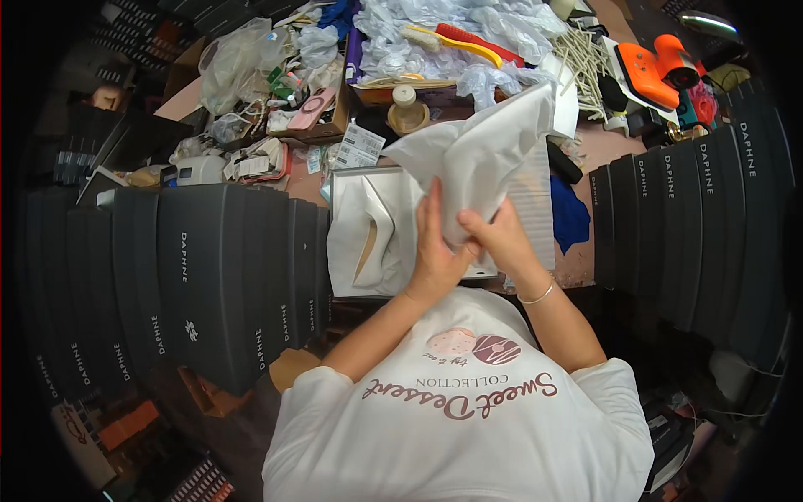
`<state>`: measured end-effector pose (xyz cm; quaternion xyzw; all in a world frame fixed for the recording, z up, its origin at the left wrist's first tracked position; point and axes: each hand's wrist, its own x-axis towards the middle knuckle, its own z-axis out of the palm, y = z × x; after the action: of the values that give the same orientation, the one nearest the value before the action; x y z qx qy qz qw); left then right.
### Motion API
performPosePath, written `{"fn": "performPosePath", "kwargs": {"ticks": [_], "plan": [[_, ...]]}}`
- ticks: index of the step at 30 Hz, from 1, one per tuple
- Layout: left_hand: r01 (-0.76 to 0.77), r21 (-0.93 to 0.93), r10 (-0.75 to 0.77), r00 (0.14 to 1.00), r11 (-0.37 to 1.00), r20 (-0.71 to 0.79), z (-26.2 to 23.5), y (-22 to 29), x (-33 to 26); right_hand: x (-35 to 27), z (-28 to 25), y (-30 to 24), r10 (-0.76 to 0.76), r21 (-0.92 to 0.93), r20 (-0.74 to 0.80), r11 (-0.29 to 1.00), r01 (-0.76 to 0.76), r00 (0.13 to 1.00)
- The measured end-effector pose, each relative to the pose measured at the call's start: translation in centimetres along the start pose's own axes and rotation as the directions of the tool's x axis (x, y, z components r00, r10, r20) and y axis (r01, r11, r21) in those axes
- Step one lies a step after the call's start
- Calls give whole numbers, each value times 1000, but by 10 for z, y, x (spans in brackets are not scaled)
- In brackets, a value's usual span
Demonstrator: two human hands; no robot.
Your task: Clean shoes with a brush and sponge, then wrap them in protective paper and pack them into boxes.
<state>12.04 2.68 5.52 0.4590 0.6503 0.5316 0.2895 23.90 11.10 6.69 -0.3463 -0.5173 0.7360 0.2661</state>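
Observation:
Both my hands hold a bundle of white wrapping paper [485, 155] above an open shoebox. My left hand [439, 255] grips its lower left side, and my right hand [506, 238] closes on the lower right, thumb pressed on the front. The paper's top flares out and tilts up to the right; what lies inside it is hidden. Just left of my hands, a white high-heeled shoe [382, 243] lies on its side on white paper [345, 238] in the shoebox [355, 172]. My hands and the bundle cover part of the box.
Stacked dark shoeboxes [196, 268] rise on the left, with more dark shoeboxes [677, 209] on the right. Along the back lie crumpled plastic bags [393, 50], a yellow-handled brush [468, 48], an orange tape dispenser [648, 79] and a pink phone [314, 109]. A blue cloth [570, 219] lies right.

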Motion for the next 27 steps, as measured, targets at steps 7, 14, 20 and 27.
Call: {"fn": "performPosePath", "kwargs": {"ticks": [7,14,20,27], "plan": [[132,501,-87,990,855,-112,-80,-135,-48,15,-18,85,51,-265,-19,963,-54,999],[112,517,-68,992,849,-103,-104,-131,-62,17,-4,126,-254,-891,165,376,254,953],[-210,321,174,975,923,136,-79,-11,-39,5,54,76,153,274,29,949,-155,988],[462,-316,-445,886,829,129,-102,-35,-39,-2,24,30,-84,181,53,981,73,995]]}}
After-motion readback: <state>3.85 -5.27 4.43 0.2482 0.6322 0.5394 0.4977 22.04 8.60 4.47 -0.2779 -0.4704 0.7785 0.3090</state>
